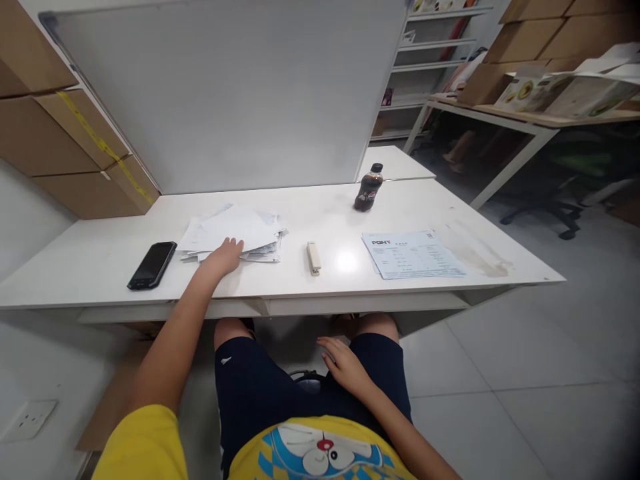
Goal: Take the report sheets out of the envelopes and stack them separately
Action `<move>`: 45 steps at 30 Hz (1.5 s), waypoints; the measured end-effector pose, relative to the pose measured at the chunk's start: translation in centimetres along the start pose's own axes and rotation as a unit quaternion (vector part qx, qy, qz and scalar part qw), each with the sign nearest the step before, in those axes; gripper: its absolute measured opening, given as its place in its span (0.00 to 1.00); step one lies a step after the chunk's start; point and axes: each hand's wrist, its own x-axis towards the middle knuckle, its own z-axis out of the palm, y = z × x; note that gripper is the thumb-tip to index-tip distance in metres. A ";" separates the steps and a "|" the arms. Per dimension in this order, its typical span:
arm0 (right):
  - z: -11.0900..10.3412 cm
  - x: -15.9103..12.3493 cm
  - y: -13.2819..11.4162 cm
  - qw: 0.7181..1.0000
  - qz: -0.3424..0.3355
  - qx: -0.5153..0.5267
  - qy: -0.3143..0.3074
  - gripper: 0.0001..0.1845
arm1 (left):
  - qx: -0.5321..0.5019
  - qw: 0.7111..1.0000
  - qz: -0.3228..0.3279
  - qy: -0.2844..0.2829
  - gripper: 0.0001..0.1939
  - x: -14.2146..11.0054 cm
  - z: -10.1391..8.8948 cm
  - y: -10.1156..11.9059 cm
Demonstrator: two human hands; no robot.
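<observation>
At the front edge of an untidy stack of papers [227, 227], my left hand [226, 257] has its fingers bent over the white top sheet [235, 220]; the thumb is hidden beneath. My right hand [345, 365] rests on my lap below the desk edge, its fingers loosely apart and holding nothing. Between the two paper groups lies a cream stapler [313, 257]. To its right is a flatter pile of printed forms [413, 255], slightly fanned at the left side.
A black phone [153, 265] lies left of the stack on the white desk [280, 287]. A dark cola bottle [369, 188] stands towards the back. Behind the desk rises a whiteboard [235, 93], with cardboard boxes [75, 147] at left. Another table [540, 120] stands at right.
</observation>
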 end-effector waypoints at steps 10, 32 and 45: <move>-3.1 3.1 -4.2 0.993 -0.013 0.114 0.017 0.17 | -0.555 0.678 -0.097 0.472 0.18 -5.4 0.3 1.5; -3.5 24.3 -8.7 0.943 0.173 0.271 0.088 0.49 | -0.752 0.481 -0.230 0.388 0.16 -10.3 8.3 0.1; -8.3 25.1 -9.8 0.912 0.166 0.327 0.182 0.20 | -0.772 0.505 -0.223 0.314 0.21 -12.0 10.6 0.1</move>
